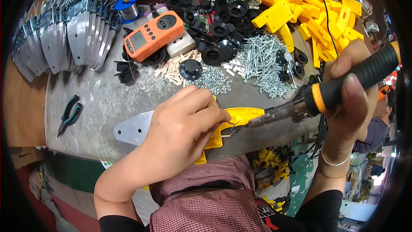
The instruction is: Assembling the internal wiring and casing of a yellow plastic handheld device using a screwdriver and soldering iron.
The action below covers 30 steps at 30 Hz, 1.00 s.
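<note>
My right hand [349,99] is closed around the black, orange-banded handle of a soldering iron [365,75]. Its metal end points left, the tip close to thin wires [234,128] at a yellow plastic handle shell [246,114]. Over that shell, the fingers of my left hand [182,118] are pinched together on a thin wire; the fingertips partly cover it. A flat, pointed metal plate [128,128] with holes reaches out left from under my left hand. Whether the iron touches the wires I cannot tell. A black cable [285,105] runs from the shell's right end.
Beyond my hands lie screws [266,66], nuts [212,80], black dials [219,29] and yellow shells [296,0]. An orange meter [152,36], a solder spool [128,9], metal plates [81,38] and pliers [68,116] are leftward. A person [375,131] is at far right.
</note>
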Available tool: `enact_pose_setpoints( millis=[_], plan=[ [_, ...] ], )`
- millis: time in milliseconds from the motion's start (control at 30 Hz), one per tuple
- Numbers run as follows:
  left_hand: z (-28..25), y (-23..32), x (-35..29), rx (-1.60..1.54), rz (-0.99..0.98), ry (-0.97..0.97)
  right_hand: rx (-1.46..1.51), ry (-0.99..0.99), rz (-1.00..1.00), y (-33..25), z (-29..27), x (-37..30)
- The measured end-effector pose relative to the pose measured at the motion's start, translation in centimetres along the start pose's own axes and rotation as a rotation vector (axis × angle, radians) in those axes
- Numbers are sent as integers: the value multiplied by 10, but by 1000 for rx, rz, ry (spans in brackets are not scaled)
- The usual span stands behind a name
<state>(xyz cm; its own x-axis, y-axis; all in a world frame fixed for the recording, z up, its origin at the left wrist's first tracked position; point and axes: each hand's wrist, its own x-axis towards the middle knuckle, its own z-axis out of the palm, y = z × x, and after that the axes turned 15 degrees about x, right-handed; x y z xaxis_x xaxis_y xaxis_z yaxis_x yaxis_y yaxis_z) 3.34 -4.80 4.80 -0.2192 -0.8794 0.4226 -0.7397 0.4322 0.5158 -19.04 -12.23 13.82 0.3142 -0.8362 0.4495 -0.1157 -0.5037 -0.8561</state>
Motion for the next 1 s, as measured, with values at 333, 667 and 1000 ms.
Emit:
enact_pose_setpoints(
  millis=[333,667,1000],
  plan=[
    [7,-5,0,-22,38,58,-74,-19,-20,-4,14,6],
    [8,-5,-2,-7,37,82,48,-105,-17,-9,17,7],
    [12,-6,-2,-10,66,58,37,-67,25,-13,16,5]
  ],
)
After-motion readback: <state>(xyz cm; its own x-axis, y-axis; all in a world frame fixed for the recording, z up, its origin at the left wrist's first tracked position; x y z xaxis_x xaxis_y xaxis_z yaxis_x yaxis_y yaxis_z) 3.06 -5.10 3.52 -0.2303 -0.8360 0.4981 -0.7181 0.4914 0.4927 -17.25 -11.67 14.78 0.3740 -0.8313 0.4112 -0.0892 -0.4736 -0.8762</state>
